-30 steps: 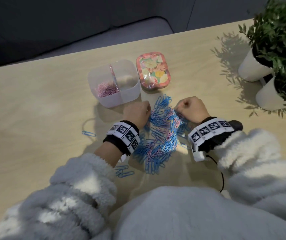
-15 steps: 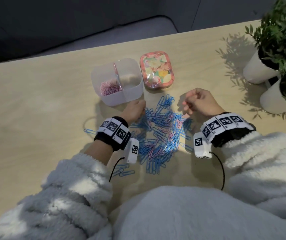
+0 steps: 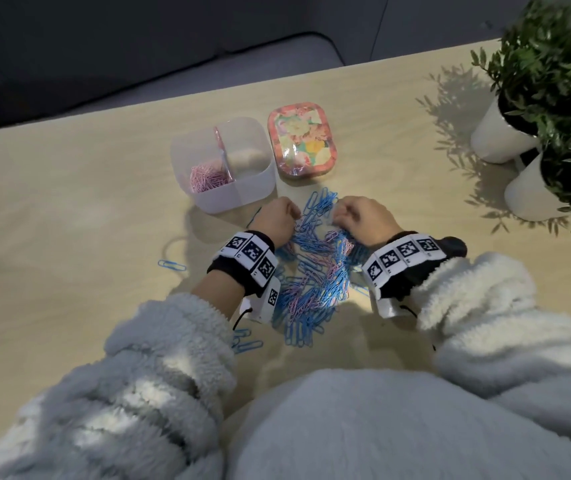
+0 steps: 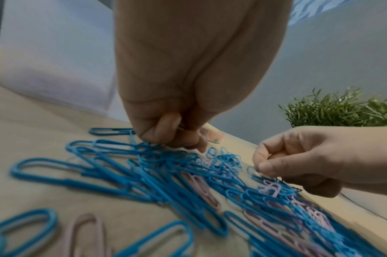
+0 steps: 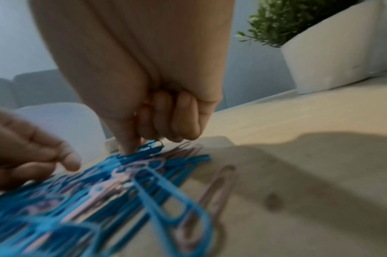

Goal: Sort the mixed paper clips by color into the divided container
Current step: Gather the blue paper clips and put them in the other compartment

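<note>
Sorting stage: early to middle, by my reading; pink is under way, blue not begun.
Container (image 3: 222, 199): clear, split in two by a divider, standing on the table (image 3: 69, 237) just beyond the hands.
Left half: holds a small heap of pink clips (image 3: 206, 178).
Right half: no blue clips visible in it.
Pile (image 3: 315, 278): large mixed heap between the wrists, mostly blue with pink threaded through; most of the work is left here.
Strays: a blue clip (image 3: 172, 265) off to the left, a few more (image 3: 246, 344) by the left sleeve.
Left hand (image 3: 275, 220): fingers curled down at the pile's far left edge; the wrist view shows fingertips (image 4: 166, 128) bunched together, possibly pinching something thin, but I cannot tell what.
Right hand (image 3: 363, 220): fingers curled, thumb tip (image 5: 128, 147) pressing into the blue clips; whether any clip is held I cannot tell.
Left to do: pick out the remaining pink, then move all the blue to the right half.
</note>
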The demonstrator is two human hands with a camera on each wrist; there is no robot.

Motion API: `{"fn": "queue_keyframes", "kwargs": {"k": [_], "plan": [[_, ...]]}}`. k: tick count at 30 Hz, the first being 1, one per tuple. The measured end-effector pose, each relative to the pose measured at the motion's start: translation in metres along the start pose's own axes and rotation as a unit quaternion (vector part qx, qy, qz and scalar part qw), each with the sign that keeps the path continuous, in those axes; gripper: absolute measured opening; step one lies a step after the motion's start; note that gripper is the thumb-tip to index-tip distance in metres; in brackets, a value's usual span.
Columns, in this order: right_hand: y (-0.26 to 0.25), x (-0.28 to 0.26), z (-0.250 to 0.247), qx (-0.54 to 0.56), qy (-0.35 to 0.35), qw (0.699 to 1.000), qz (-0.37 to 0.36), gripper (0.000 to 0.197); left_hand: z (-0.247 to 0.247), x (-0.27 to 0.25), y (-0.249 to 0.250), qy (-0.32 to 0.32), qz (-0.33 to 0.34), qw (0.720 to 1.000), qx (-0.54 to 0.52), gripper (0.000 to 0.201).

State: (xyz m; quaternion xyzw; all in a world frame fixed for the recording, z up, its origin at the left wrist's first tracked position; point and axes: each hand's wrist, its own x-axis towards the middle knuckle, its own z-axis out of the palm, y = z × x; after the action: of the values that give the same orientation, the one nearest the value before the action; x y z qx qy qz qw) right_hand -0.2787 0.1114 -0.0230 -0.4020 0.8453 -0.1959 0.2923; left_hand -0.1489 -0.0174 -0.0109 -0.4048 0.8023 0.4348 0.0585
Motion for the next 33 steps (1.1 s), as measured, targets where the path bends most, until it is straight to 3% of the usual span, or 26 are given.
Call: {"fn": "queue_keyframes", "kwargs": {"k": [3,6,10,13,16,21,27,30,33], "plan": [[0.017,0.000,-0.013,0.055,0.064,0.995,0.054,0.010,0.003,-0.001,-0.002,0.037,0.014,0.998,0.045,0.023],[0.023,-0.006,-0.018,0.056,0.095,0.992,0.056,0.008,0.006,-0.003,-0.001,0.045,0.054,0.991,0.113,0.024],[0.004,-0.020,-0.006,0.008,0.014,1.000,-0.027,0.006,0.009,-0.005,0.003,0.045,0.081,0.981,0.173,0.019],[-0.010,-0.023,0.000,-0.044,-0.020,0.998,-0.041,0.010,0.009,-0.008,0.007,0.033,0.076,0.980,0.182,0.015],[-0.008,-0.019,0.002,0.000,-0.023,0.999,-0.024,0.012,0.005,-0.006,0.003,-0.017,0.050,0.987,0.152,0.023],[0.004,-0.027,-0.017,0.270,0.017,0.962,0.012,0.027,-0.009,-0.005,-0.010,-0.027,0.025,0.999,-0.004,0.025],[0.025,-0.041,-0.042,0.242,0.017,0.969,0.045,0.026,-0.024,-0.007,0.000,-0.041,0.041,0.998,-0.022,0.020],[0.028,-0.045,-0.044,0.296,0.017,0.953,0.063,0.013,-0.029,-0.004,0.021,-0.056,0.059,0.997,-0.017,0.018],[0.027,-0.049,-0.043,0.353,-0.012,0.933,0.072,0.013,-0.026,0.001,0.040,-0.090,0.055,0.994,-0.027,0.022]]}}
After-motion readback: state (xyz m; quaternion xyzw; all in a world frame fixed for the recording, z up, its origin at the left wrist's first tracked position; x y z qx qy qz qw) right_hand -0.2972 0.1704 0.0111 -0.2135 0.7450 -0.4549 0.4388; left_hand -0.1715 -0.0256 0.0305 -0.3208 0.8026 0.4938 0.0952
